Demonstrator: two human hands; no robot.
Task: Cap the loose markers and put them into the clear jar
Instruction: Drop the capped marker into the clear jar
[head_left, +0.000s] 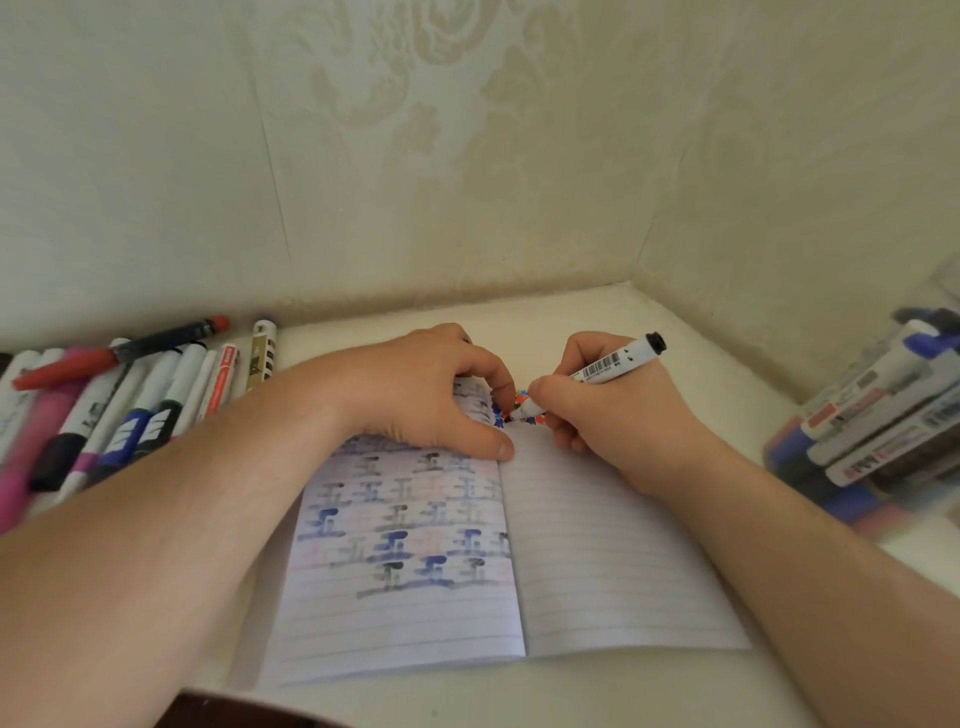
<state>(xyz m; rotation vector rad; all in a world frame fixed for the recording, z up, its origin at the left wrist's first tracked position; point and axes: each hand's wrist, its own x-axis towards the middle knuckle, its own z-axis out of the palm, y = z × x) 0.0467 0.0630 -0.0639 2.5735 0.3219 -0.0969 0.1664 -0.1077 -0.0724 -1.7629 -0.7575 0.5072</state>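
The right hand is pinching a white marker in a writing grip, tip down near the top of the notebook, where small red and blue marks are showing. Just to its left, the left hand is pressing the left page flat, fingers loosely curled and holding nothing. That page is carrying rows of blue and black hand-drawn characters. The marker's barrel is showing a barcode; its print is too small to read. Farther left, loose markers are lying on the table; far right, the clear jar is lying blurred, already holding markers. The uncapped tip is likely risking smears or drying.
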